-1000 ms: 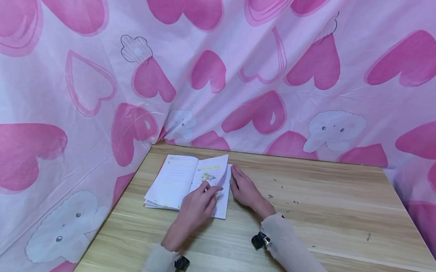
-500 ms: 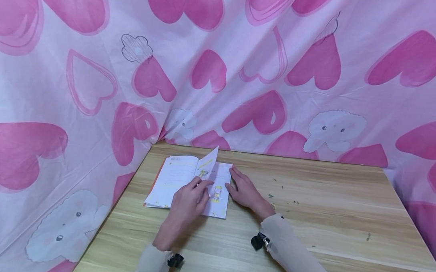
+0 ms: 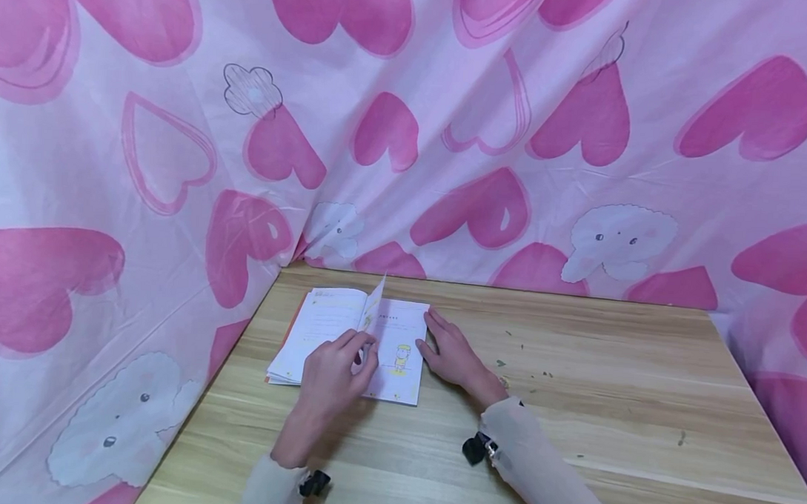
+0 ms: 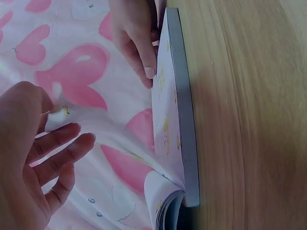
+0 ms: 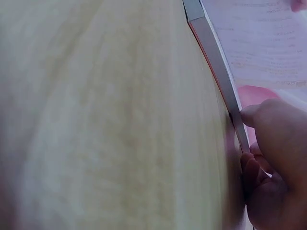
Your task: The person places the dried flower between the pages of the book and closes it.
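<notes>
An open booklet [image 3: 327, 331] lies on the wooden table [image 3: 605, 392] near the back left corner. One page [image 3: 376, 304] stands almost upright over the spine. My left hand [image 3: 336, 364] is over the booklet's lower middle and pinches that page's lower edge between thumb and fingers. In the left wrist view the left hand [image 4: 43, 158] shows loosely spread fingers with a white scrap of page by the thumb. My right hand [image 3: 449, 354] rests flat on the table, its fingers against the booklet's right edge [image 5: 216, 62]. The right page shows a small yellow figure [image 3: 401, 357].
Pink cloth with heart prints [image 3: 447, 135] hangs close behind and to the left of the table. Small dark specks [image 3: 527, 356] lie on the wood to the right of the hands. Bare wood stretches to the right and front.
My left hand has drawn back toward the left and carried the page from lying over the right side to nearly upright, uncovering the right page. The right hand has barely moved.
</notes>
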`<state>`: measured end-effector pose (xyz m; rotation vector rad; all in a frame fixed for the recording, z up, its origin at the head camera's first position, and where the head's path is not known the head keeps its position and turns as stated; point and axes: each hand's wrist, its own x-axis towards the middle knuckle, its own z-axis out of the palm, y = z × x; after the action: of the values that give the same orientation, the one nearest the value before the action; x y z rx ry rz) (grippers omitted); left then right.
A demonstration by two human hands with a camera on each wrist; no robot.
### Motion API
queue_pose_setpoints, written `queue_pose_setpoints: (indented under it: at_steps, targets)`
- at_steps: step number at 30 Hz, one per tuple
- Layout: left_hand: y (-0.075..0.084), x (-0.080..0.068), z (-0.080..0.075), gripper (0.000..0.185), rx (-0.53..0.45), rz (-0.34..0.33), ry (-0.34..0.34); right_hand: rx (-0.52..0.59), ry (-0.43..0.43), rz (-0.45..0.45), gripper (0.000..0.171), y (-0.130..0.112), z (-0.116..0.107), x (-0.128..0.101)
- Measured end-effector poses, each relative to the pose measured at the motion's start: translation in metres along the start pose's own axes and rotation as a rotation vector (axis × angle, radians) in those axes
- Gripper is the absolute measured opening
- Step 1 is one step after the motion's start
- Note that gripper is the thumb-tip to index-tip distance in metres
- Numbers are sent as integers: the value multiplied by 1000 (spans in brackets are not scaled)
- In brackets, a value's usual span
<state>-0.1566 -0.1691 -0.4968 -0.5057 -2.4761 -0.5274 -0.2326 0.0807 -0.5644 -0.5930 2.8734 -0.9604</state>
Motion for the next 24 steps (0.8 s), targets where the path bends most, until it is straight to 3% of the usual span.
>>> queue_pose_setpoints:
  at_steps: [8,18,24]
  targets:
    - [-1,-4,-2,27,-12,-45,1,-14,-1,14,72,1,3,0]
    - [-9,2,-18,14,6,-76,141,-7,-12,42,73,2,4,1]
    - [-24,1,-26,15,20,-131,165,1,-7,38,72,2,3,0]
